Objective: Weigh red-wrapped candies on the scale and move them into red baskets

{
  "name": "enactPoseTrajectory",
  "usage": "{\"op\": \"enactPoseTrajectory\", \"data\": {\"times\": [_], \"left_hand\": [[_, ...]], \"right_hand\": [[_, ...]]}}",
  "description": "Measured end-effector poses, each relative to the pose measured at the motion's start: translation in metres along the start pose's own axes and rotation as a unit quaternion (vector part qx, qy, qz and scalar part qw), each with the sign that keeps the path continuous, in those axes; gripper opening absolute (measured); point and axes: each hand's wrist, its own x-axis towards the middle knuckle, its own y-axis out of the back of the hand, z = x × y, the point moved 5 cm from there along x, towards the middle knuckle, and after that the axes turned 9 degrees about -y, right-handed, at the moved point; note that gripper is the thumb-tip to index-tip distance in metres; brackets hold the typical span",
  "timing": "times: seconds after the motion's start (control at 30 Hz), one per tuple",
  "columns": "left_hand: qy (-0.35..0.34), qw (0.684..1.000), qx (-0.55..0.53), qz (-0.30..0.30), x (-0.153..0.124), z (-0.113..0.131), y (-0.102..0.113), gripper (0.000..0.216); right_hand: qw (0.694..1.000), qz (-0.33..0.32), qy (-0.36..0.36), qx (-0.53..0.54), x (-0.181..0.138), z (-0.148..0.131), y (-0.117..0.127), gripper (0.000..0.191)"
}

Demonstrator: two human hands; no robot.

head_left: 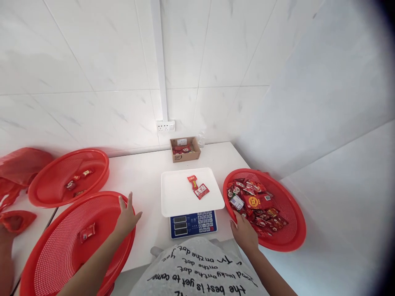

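My left hand (127,217) is open, its fingers spread just over the right rim of a red plastic basket (52,234); whether it touches the rim I cannot tell. One red packet (87,233) shows inside that basket. My right hand (244,233) grips the near left rim of another red basket (294,218), which is tilted and holds a heap of small red snack packets (262,222). Between my hands, a digital scale (194,224) bears a white tray (175,193). Two red packets (201,191) lie on the tray.
A third red basket (51,181) with several packets stands at the far left, beside red plastic bags (24,164). Behind the scale is a small cardboard box (185,156) of packets. A tiled wall with a socket (166,126) bounds the white table (142,172). Another person's arm (6,259) enters at left.
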Motion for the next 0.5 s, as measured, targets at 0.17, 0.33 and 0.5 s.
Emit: {"op": "enactPoseTrajectory", "data": {"times": [0.17, 0.33, 0.5], "left_hand": [[-0.053, 0.996, -0.044, -0.054, -0.002, 0.029, -0.013, 0.083], [-0.139, 0.985, -0.074, -0.075, 0.000, 0.041, -0.024, 0.078], [-0.219, 0.970, -0.089, -0.050, 0.002, 0.040, -0.029, 0.073]], "right_hand": [[1.000, 0.004, 0.006, -0.002, 0.000, 0.000, 0.000, 0.045], [1.000, 0.006, 0.008, -0.003, 0.000, 0.001, 0.000, 0.045], [1.000, 0.013, 0.010, -0.003, 0.000, 0.002, -0.001, 0.045]]}}
